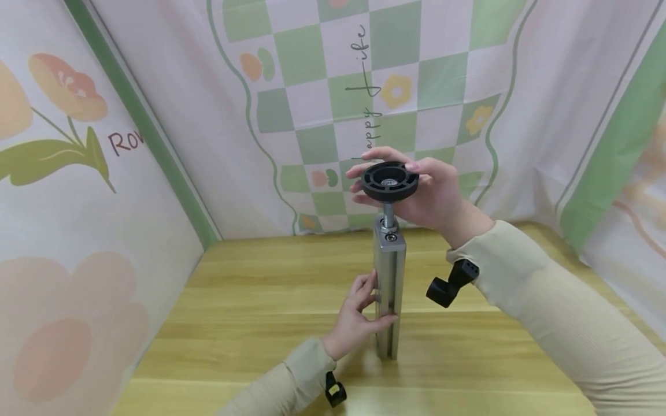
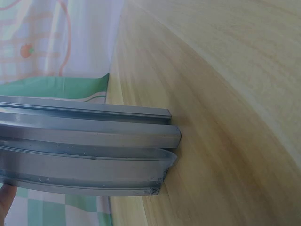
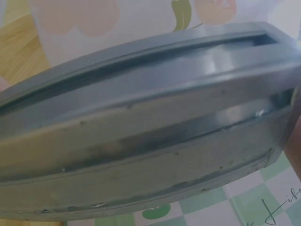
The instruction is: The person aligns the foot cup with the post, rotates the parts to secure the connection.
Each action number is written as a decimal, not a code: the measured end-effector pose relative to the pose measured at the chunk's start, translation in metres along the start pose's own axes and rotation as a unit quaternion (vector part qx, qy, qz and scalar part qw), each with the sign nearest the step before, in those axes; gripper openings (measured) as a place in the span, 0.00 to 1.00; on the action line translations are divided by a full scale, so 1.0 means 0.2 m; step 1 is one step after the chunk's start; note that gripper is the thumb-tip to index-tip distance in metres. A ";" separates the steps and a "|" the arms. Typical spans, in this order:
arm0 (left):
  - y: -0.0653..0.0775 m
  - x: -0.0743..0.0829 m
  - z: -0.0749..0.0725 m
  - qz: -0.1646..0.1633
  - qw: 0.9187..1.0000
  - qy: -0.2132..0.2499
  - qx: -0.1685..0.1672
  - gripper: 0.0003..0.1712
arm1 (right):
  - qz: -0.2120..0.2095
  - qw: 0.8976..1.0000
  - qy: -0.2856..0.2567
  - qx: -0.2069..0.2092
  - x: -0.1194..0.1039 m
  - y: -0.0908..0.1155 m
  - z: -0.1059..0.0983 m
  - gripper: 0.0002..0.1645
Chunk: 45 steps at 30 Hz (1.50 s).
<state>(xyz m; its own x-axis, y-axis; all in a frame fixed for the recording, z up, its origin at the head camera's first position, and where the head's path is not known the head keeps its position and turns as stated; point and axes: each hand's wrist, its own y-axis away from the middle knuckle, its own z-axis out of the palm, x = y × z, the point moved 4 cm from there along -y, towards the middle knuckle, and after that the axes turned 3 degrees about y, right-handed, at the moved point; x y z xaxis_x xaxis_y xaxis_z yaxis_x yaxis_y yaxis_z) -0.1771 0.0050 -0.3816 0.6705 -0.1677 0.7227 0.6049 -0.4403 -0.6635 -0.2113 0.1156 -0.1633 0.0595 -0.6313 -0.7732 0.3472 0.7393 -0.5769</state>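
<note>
An aluminium profile (image 1: pixel 389 283) stands upright on the wooden table, its lower end on the tabletop, with slots running down its sides. On its top end plate (image 1: pixel 392 245) a threaded stem (image 1: pixel 388 215) with a nut carries a round black levelling foot (image 1: pixel 390 195). My left hand (image 1: pixel 356 320) grips the profile around its lower half, thumb across the near face. Around the levelling foot curves my right hand (image 1: pixel 429 193), thumb on the rim and fingers behind and to the left. In the left wrist view one fingertip (image 2: pixel 5 200) shows at the profile's edge.
Light wooden table (image 1: pixel 250 300) lies under the profile. A patterned curtain (image 1: pixel 312 98) in green and white hangs close behind it, with a flowered side panel (image 1: pixel 67 219) at the left. Black camera mounts (image 1: pixel 450 283) stick out from both wrists.
</note>
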 end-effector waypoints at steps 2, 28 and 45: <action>0.00 0.00 0.00 0.000 1.000 0.002 0.000 0.61 | -0.003 1.000 -0.007 0.005 0.00 0.01 0.00 0.23; 0.01 -0.01 0.00 -0.002 1.000 0.009 0.004 0.62 | -0.040 0.912 0.343 0.223 -0.05 0.07 0.09 0.18; 0.00 0.00 0.00 -0.026 1.000 0.012 0.002 0.61 | -0.015 0.647 0.637 0.418 -0.06 0.04 0.22 0.36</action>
<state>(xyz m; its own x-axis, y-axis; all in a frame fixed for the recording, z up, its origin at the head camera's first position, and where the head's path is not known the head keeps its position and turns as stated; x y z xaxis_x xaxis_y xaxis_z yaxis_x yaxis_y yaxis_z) -0.1765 0.0053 -0.3818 0.6283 -0.1662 0.7600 0.6395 -0.4459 -0.6262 -0.1668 0.1189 -0.1478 -0.5951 0.4571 -0.6610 0.7465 0.0097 -0.6653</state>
